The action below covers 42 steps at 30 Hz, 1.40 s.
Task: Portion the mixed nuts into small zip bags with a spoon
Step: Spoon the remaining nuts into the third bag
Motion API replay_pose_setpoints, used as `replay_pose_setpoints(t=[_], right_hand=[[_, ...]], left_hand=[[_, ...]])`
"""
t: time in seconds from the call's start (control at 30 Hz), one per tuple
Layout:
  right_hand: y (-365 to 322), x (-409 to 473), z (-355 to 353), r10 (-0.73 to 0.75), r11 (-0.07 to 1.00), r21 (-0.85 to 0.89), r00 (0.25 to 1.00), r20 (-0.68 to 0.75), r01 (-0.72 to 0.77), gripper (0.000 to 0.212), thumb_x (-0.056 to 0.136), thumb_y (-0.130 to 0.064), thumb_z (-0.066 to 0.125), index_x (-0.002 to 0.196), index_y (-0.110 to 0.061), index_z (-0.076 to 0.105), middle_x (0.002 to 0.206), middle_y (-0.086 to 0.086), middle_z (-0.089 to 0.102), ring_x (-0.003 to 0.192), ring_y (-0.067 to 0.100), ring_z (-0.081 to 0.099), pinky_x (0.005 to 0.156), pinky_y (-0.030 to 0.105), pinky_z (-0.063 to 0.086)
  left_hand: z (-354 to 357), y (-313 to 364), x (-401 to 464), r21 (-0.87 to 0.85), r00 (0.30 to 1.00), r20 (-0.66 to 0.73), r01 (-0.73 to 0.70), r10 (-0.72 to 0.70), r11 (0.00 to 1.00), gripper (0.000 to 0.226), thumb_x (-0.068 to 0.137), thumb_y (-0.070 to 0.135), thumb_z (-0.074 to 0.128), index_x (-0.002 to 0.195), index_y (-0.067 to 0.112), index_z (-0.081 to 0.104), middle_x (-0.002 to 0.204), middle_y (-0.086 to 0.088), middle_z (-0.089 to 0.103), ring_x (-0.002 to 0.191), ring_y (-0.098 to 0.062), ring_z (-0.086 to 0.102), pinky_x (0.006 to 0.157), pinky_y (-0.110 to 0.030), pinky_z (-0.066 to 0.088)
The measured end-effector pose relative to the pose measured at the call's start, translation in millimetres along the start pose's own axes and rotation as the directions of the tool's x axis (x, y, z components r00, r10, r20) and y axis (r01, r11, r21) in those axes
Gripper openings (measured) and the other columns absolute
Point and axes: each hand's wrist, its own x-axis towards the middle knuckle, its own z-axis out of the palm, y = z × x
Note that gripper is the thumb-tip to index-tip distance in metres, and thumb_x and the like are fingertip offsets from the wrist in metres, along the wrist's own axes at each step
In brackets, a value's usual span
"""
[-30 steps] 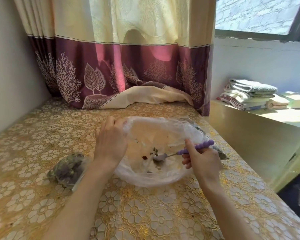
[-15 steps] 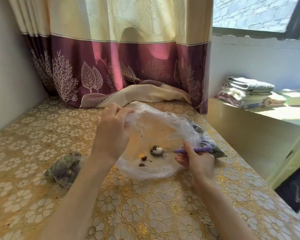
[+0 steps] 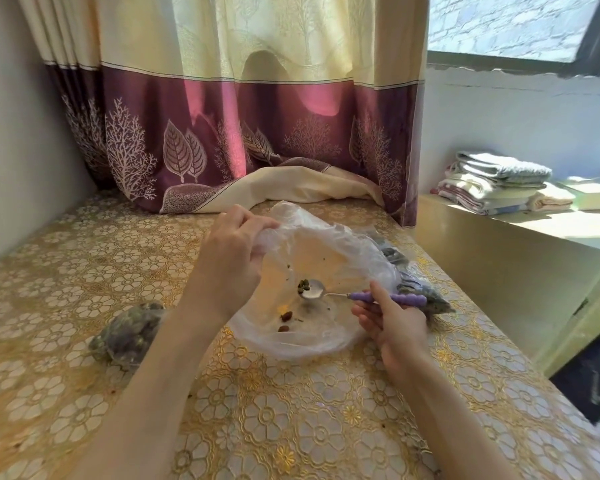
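My right hand point(image 3: 394, 322) grips the purple handle of the spoon point(image 3: 347, 294), whose bowl carries a few nuts point(image 3: 303, 286) over the nearly empty clear bag point(image 3: 329, 254). My left hand point(image 3: 229, 261) pinches that bag's raised left edge. A filled zip bag point(image 3: 130, 332) lies left on the gold floral tablecloth point(image 3: 274, 410); more filled bags point(image 3: 426, 299) lie right. Behind hangs the curtain point(image 3: 243, 98).

Behind the clear plastic bag point(image 3: 312, 271), filled zip bags point(image 3: 426, 299) are partly hidden, so their number cannot be told. The left forearm point(image 3: 146, 375) covers the near edge of another filled bag point(image 3: 129, 332). Bits on the spoon point(image 3: 312, 292) are too small to name.
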Motion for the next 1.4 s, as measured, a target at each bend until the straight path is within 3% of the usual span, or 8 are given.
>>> replay_pose_setpoints(t=[0.13,0.37,0.6,0.83,0.97,1.13,1.3,1.4], right_hand=[[-8.6,-3.4,-2.1,-0.11,0.973,-0.199,0.993,0.034,0.115,0.043,0.092,-0.019,0.06,0.051,-0.022,0.073,0.059,0.008,0.068,0.047,0.01,0.056,0.041,0.016,0.043],[-9.1,-6.8,-0.7,-0.119,0.926,-0.351,0.99,0.074,0.137,0.041,0.091,-0.016,0.058,0.053,-0.008,0.068,0.061,0.013,0.067,0.04,0.006,0.05,0.036,0.017,0.035],[-1.0,-16.3,11.1,-0.029,0.943,-0.323,0.987,0.157,0.079,0.041,0.091,-0.014,0.058,0.052,-0.007,0.067,0.064,0.017,0.068,0.041,0.009,0.049,0.035,0.017,0.034],[-7.1,-14.5,9.9,0.156,0.943,-0.325,0.957,0.244,-0.07,0.03,0.094,-0.013,0.054,0.071,0.003,0.063,0.062,0.012,0.068,0.042,0.011,0.044,0.035,0.016,0.03],[-0.9,-15.5,12.3,0.225,0.936,-0.326,0.938,0.264,-0.133,0.035,0.095,-0.017,0.055,0.066,0.001,0.063,0.063,0.011,0.07,0.041,0.009,0.05,0.037,0.016,0.035],[9.7,-20.3,17.2,0.245,0.958,-0.23,0.908,0.34,-0.172,0.035,0.094,-0.02,0.056,0.069,0.001,0.066,0.067,0.011,0.072,0.044,0.007,0.058,0.04,0.014,0.045],[8.7,-16.9,14.3,0.214,0.973,-0.155,0.913,0.348,-0.169,0.044,0.094,-0.022,0.055,0.056,-0.006,0.073,0.064,0.01,0.069,0.045,0.006,0.057,0.04,0.013,0.043],[8.6,-15.9,12.6,0.182,0.977,-0.163,0.931,0.317,-0.135,0.045,0.094,-0.024,0.055,0.055,-0.008,0.072,0.062,0.008,0.068,0.044,0.005,0.055,0.038,0.013,0.041]], left_hand=[[-2.1,-8.0,-0.2,0.031,0.999,-0.023,0.039,-0.038,0.999,0.035,0.083,-0.003,0.061,0.117,0.007,0.061,0.095,-0.002,0.046,0.093,-0.019,0.047,0.088,-0.034,0.044],[-3.5,-4.8,1.8,0.034,0.994,-0.104,0.018,-0.015,0.999,0.033,0.086,0.002,0.062,0.118,0.007,0.06,0.098,-0.004,0.049,0.089,-0.018,0.053,0.077,-0.024,0.045],[-1.8,3.3,3.1,0.035,0.99,-0.126,-0.051,0.055,0.998,0.036,0.083,-0.002,0.062,0.117,0.01,0.061,0.097,0.0,0.048,0.084,-0.011,0.05,0.074,-0.015,0.039],[1.6,-7.5,0.7,0.054,0.983,-0.177,-0.042,0.05,0.998,0.037,0.082,-0.007,0.059,0.116,0.006,0.061,0.094,-0.002,0.046,0.086,-0.015,0.049,0.072,-0.022,0.046],[1.8,-14.9,-1.9,0.071,0.985,-0.168,-0.018,0.03,0.997,0.037,0.082,-0.008,0.059,0.117,0.005,0.061,0.094,-0.009,0.049,0.087,-0.02,0.052,0.075,-0.025,0.048],[2.5,-10.3,-1.1,0.063,0.989,-0.142,-0.018,0.027,0.998,0.04,0.084,-0.001,0.061,0.122,0.011,0.059,0.099,-0.006,0.051,0.085,-0.019,0.054,0.075,-0.024,0.047],[2.7,-11.5,-0.6,0.04,0.991,-0.135,0.007,-0.001,0.999,0.044,0.084,0.005,0.064,0.126,0.014,0.054,0.101,-0.004,0.047,0.092,-0.02,0.052,0.079,-0.025,0.044],[2.0,-21.3,-2.3,0.114,0.985,-0.157,0.089,-0.071,0.989,0.047,0.083,0.006,0.065,0.127,0.017,0.054,0.1,-0.003,0.042,0.095,-0.02,0.043,0.085,-0.022,0.033]])
